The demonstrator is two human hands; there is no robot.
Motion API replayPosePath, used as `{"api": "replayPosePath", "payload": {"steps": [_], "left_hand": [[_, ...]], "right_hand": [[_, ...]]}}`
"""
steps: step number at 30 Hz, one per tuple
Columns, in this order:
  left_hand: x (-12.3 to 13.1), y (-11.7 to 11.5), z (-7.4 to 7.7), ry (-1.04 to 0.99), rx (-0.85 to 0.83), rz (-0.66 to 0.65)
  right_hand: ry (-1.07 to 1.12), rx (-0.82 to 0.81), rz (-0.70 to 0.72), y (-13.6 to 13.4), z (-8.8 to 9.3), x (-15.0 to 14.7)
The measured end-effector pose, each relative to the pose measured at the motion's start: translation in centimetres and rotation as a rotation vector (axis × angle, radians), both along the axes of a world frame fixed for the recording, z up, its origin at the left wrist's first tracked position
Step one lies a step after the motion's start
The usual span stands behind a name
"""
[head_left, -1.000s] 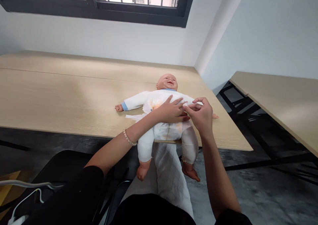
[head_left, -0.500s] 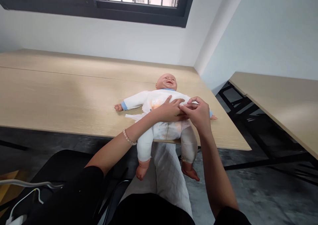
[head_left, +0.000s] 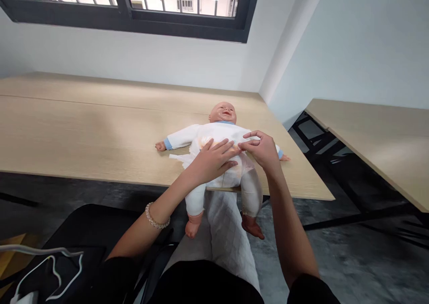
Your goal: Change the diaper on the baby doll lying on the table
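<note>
A baby doll [head_left: 217,134] lies on its back on a pale wooden table [head_left: 83,129], wearing a white bodysuit with blue cuffs. Its legs hang over the table's near edge. My left hand [head_left: 212,158] rests flat on the doll's belly, with a beaded bracelet [head_left: 154,218] on the wrist. My right hand [head_left: 263,151] sits at the doll's chest and belly, its thumb and fingers apart. A white fabric strip [head_left: 177,158] sticks out at the doll's left side. My left forearm hides part of the doll's lower body.
My white-clad lap [head_left: 224,237] lies under the doll's legs. A second wooden table [head_left: 365,134] stands at the right on a black frame. White cables [head_left: 53,272] lie on a black surface at lower left. A barred window [head_left: 181,0] is above.
My left hand has slid left and toward me over the doll's belly. My right hand has moved left, its fingers now apart. The view has shifted slightly.
</note>
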State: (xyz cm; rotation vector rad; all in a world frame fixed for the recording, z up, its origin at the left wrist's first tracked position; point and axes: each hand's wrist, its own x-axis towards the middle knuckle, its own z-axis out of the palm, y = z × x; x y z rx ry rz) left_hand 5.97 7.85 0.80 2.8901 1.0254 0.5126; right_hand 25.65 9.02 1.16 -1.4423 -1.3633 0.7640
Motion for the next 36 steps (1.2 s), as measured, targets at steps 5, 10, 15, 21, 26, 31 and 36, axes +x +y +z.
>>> {"api": "replayPosePath", "payload": {"steps": [5, 10, 15, 21, 26, 31, 36], "left_hand": [[-0.1, 0.4, -0.8, -0.02, -0.068, -0.014], [0.2, 0.6, -0.5, -0.033, -0.08, -0.02], [0.5, 0.7, -0.9, -0.045, -0.073, 0.005], [0.5, 1.4, -1.4, -0.047, -0.046, -0.01], [0.1, 1.9, -1.8, -0.073, -0.054, -0.042], [0.0, 1.7, -1.6, -0.098, -0.077, -0.053], [-0.1, 1.4, -1.4, -0.081, -0.096, -0.04]], "right_hand": [[-0.199, 0.053, -0.116, -0.1, 0.6, -1.1], [-0.298, 0.07, -0.173, -0.4, 1.3, -2.2], [-0.369, 0.065, -0.141, -0.9, 1.3, -2.6], [-0.529, 0.11, -0.038, -1.6, 1.2, -3.3], [-0.456, 0.18, -0.015, -2.6, 0.0, -3.7], [0.101, 0.115, 0.173, -2.4, -1.3, -2.2], [0.271, 0.192, 0.054, -1.8, -0.9, -0.4]]}}
